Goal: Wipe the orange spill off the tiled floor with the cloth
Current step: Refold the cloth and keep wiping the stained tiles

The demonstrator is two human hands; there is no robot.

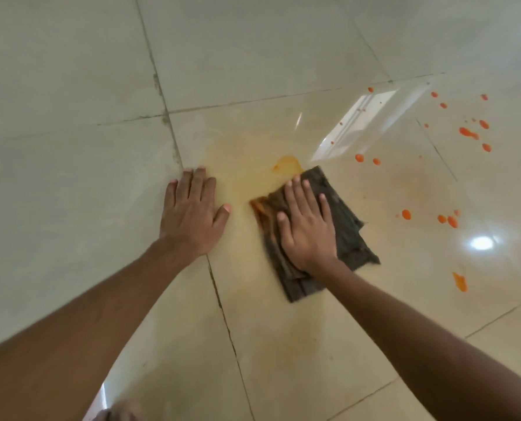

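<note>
Floor (71, 71): pale glossy tiles, a faint orange smear across the middle tile.
Spill (288, 164): one wet orange patch just beyond the cloth; scattered drops (468, 132) lie well apart to the right, untouched.
Cloth (344, 226): dark, folded, flat on the floor, its left edge stained orange. It looks soft, limp and damp, likely to bunch up, so it is best worked under a flat palm at its middle.
Right hand (306, 226): open, fingers spread, pressing the cloth down.
Left hand (192, 214): open, flat on bare tile, holding nothing.
</note>
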